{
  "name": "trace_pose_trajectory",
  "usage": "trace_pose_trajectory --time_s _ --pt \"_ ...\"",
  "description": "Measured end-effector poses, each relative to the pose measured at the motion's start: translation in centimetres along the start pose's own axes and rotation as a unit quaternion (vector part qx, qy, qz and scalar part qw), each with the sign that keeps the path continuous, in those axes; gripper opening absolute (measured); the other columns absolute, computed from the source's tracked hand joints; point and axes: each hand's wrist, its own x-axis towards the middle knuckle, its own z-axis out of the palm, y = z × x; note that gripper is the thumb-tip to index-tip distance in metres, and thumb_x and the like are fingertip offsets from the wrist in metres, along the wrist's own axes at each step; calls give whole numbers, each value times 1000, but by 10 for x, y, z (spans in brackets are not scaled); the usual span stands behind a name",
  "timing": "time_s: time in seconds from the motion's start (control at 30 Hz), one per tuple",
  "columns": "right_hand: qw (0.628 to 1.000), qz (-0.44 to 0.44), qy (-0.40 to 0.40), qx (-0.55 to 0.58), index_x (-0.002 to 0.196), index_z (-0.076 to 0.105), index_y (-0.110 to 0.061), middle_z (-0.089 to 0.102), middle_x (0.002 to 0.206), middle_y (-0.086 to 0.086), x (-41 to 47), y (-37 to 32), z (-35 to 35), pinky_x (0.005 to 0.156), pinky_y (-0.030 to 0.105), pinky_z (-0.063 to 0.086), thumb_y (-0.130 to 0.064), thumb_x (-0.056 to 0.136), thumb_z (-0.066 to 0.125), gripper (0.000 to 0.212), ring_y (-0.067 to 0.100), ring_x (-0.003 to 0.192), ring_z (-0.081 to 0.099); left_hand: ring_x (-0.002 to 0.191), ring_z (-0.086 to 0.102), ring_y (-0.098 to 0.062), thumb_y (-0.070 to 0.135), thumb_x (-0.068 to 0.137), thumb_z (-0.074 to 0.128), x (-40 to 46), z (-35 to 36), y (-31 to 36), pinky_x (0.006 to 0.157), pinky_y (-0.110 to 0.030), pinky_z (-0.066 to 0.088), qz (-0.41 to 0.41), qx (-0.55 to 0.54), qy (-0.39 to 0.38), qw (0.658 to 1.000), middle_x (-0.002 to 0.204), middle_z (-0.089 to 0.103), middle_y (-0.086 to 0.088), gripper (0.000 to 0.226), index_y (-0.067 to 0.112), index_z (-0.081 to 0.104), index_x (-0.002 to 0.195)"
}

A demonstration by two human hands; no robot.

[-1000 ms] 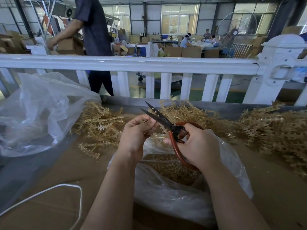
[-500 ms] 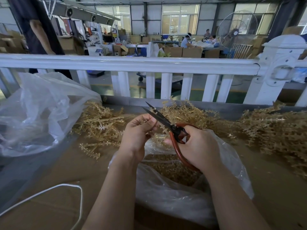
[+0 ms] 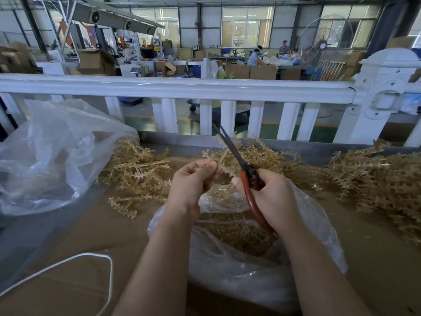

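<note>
My left hand pinches a thin tan plastic sprig at the centre of the head view. My right hand grips red-handled scissors, whose dark blades point up and to the left and look nearly closed beside the sprig. Below both hands lies an open clear plastic bag holding small tan cut pieces.
Piles of tan sprigs lie on the brown bench at left and right. A large crumpled clear bag sits far left, a white cord near the front. A white railing runs behind; people work far back.
The scissor blades have swung upward and closed from their open spread. My left hand now holds a sprig up against them. The person walking behind the railing at left has gone out of view.
</note>
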Motion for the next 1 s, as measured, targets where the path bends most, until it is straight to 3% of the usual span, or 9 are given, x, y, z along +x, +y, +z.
trace_pose_trajectory --time_s 0.17,0.37,0.5,0.6,0.7,0.8,0.83,0.9,1.0 --pt "997 19 -7 75 75 69 -30 70 68 -20 3 -1 1 51 10 45 -39 84 76 14 -1 63 66 62 60 -7 8 90 67 -3 6 -4 62 -17 47 6 19 -41 999 76 70 -3 11 2 68 100" --pt "983 9 15 183 68 69 -21 68 59 -7 3 -1 0 51 12 47 -25 87 76 21 3 52 62 71 66 -10 7 87 70 -4 6 -3 74 -29 44 -1 27 -58 998 81 74 -3 11 18 69 86" --pt "985 10 16 171 72 69 -22 70 64 -7 5 0 -1 53 11 49 -24 87 76 17 4 56 65 77 67 -11 16 88 72 -4 6 -4 76 -30 47 5 41 -50 998 81 74 -2 7 19 71 82" --pt "989 2 19 149 72 69 -26 71 67 -12 5 1 0 54 10 47 -24 87 76 17 2 61 67 74 64 -16 17 88 71 -2 7 -4 65 -21 51 33 42 -30 998 79 71 -10 14 15 73 74" --pt "993 -5 12 117 71 68 -30 71 69 -18 5 1 1 55 9 46 -24 85 77 18 -1 65 67 67 64 -15 12 89 70 -2 9 -4 60 -17 51 45 28 -14 999 75 69 -12 10 8 72 80" --pt "997 -2 20 79 73 68 -30 70 70 -19 4 0 0 57 17 49 -39 83 76 16 2 66 66 65 64 -14 6 89 68 -2 8 -4 59 -17 51 57 14 -13 998 74 69 -10 10 8 71 80" --pt "998 -6 27 55 74 68 -30 69 70 -19 4 0 0 58 20 50 -53 80 73 24 2 66 66 65 64 -13 4 90 67 -2 7 -3 59 -17 51 64 10 -10 998 73 69 -8 11 8 70 80" --pt "999 -27 30 -12 80 65 -34 66 69 -22 2 -2 -3 56 13 43 -80 69 61 47 -3 69 63 63 64 -9 1 90 66 -1 5 -1 59 -17 51 78 0 -3 997 70 69 -4 11 7 69 81" --pt "994 -64 -4 -87 90 57 -37 60 70 -24 -2 -4 -3 57 12 38 -93 62 46 63 -6 68 57 65 65 -6 0 90 65 0 0 0 63 -17 51 89 -6 1 996 70 68 0 14 9 69 80"
